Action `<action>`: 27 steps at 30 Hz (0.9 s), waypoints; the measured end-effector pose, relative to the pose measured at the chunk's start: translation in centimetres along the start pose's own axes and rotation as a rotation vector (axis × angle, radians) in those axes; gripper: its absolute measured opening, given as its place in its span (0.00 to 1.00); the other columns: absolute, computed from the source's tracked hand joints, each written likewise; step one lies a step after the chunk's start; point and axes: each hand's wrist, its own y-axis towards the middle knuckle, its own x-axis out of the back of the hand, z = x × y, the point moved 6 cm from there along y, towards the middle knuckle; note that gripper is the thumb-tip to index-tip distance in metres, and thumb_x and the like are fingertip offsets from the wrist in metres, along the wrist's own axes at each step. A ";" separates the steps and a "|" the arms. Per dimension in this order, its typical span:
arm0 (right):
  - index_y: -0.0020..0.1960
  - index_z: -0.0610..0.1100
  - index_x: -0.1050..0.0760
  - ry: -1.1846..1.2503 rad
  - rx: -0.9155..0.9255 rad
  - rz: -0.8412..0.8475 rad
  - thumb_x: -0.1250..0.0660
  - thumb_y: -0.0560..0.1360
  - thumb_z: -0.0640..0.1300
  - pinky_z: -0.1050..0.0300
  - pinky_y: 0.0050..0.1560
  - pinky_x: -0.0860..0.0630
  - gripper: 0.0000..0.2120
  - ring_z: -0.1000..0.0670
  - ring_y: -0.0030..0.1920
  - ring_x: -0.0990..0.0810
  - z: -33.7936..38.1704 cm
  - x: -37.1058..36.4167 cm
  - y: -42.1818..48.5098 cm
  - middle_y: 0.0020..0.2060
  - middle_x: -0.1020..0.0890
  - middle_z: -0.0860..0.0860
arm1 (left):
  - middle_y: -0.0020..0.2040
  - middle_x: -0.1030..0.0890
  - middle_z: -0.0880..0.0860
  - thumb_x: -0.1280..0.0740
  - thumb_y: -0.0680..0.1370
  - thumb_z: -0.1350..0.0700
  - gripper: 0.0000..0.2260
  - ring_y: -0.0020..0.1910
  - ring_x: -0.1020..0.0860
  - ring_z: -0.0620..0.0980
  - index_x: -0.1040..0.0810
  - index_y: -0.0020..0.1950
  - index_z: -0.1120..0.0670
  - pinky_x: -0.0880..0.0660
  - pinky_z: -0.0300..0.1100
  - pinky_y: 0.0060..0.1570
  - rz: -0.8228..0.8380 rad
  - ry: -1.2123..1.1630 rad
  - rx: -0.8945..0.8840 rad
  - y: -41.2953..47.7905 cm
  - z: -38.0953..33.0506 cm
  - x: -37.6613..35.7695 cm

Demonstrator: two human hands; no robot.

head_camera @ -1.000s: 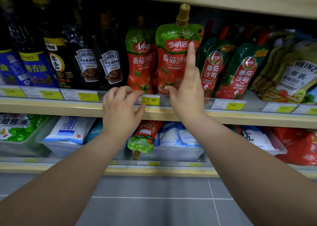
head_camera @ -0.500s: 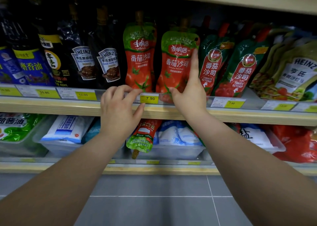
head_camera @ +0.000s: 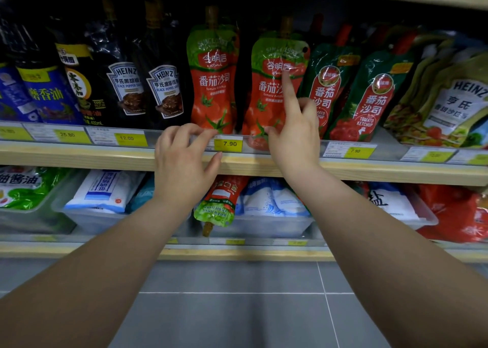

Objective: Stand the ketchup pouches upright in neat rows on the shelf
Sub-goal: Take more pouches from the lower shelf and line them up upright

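Left of my left hand [head_camera: 184, 162], dark sauce bottles [head_camera: 163, 83] stand on the wooden shelf [head_camera: 79, 157], behind yellow price tags. My left hand rests on the shelf's front edge, fingers curled and parted, holding nothing; thumb and forefinger sit just beside the 7.90 tag [head_camera: 228, 144]. Directly above that hand a red ketchup pouch [head_camera: 214, 83] stands upright, cap up. Between my hands, lower down, another pouch [head_camera: 220, 202] hangs cap-down over the front of a clear tub [head_camera: 258, 226] of white bags. My right hand [head_camera: 295, 141] has its forefinger stretched up and pressed flat on the face of a second upright pouch [head_camera: 272, 88], thumb at the pouch's bottom corner, other fingers folded; it presses rather than grips. Right of that hand, two dark green ketchup pouches [head_camera: 369, 94] lean leftward, then salad dressing pouches [head_camera: 449, 102] tilted further.
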 end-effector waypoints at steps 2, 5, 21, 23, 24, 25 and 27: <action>0.75 0.56 0.47 -0.003 0.037 -0.031 0.29 0.72 0.43 0.49 0.56 0.28 0.39 0.44 0.61 0.32 0.0 0.4 -0.9 0.62 0.32 0.43 | 0.55 0.23 0.56 0.31 0.74 0.50 0.17 0.56 0.30 0.60 0.22 0.61 0.54 0.32 0.55 0.58 0.007 -0.016 -0.013 -0.1 -0.1 0.1; 0.70 0.45 0.34 0.022 0.175 -0.097 0.31 0.72 0.44 0.50 0.62 0.34 0.28 0.44 0.60 0.33 0.5 1.0 -3.8 0.60 0.29 0.41 | 0.58 0.23 0.56 0.31 0.74 0.51 0.17 0.59 0.29 0.61 0.22 0.62 0.55 0.32 0.56 0.60 -0.006 -0.045 -0.054 -0.7 -0.1 0.3; 0.73 0.52 0.40 -0.171 0.307 0.776 0.31 0.72 0.42 0.53 0.71 0.47 0.33 0.43 0.73 0.42 -0.8 -14.0 -15.4 0.75 0.41 0.47 | 0.51 0.22 0.55 0.31 0.72 0.61 0.14 0.51 0.27 0.56 0.22 0.58 0.56 0.30 0.45 0.51 0.250 -0.124 -0.033 -9.0 4.9 -0.8; 0.72 0.52 0.38 -0.181 0.317 0.741 0.34 0.74 0.38 0.55 0.71 0.45 0.29 0.45 0.72 0.40 -1.2 -14.1 -15.1 0.74 0.38 0.48 | 0.52 0.22 0.55 0.32 0.72 0.61 0.15 0.51 0.26 0.56 0.22 0.59 0.55 0.30 0.46 0.51 0.279 -0.138 -0.026 -8.9 5.0 -1.0; 0.72 0.52 0.37 -0.179 0.326 0.728 0.36 0.75 0.37 0.55 0.71 0.45 0.28 0.45 0.72 0.39 -1.2 -14.1 -15.2 0.74 0.37 0.48 | 0.52 0.23 0.56 0.32 0.72 0.62 0.16 0.51 0.26 0.56 0.22 0.60 0.55 0.29 0.47 0.51 0.296 -0.148 -0.022 -9.0 5.1 -1.1; 0.71 0.51 0.35 -0.167 0.332 0.713 0.36 0.75 0.37 0.56 0.70 0.44 0.27 0.46 0.72 0.39 -1.1 -14.0 -15.3 0.73 0.36 0.48 | 0.53 0.23 0.56 0.32 0.72 0.62 0.17 0.51 0.25 0.56 0.23 0.60 0.55 0.28 0.48 0.51 0.314 -0.163 -0.017 -9.1 5.3 -1.3; 0.68 0.48 0.30 -0.114 0.343 0.661 0.37 0.74 0.33 0.57 0.70 0.43 0.24 0.46 0.72 0.37 -0.7 -13.1 -15.3 0.71 0.32 0.47 | 0.54 0.24 0.55 0.32 0.71 0.62 0.20 0.53 0.25 0.56 0.24 0.62 0.54 0.27 0.51 0.51 0.355 -0.200 0.001 -9.5 5.5 -1.8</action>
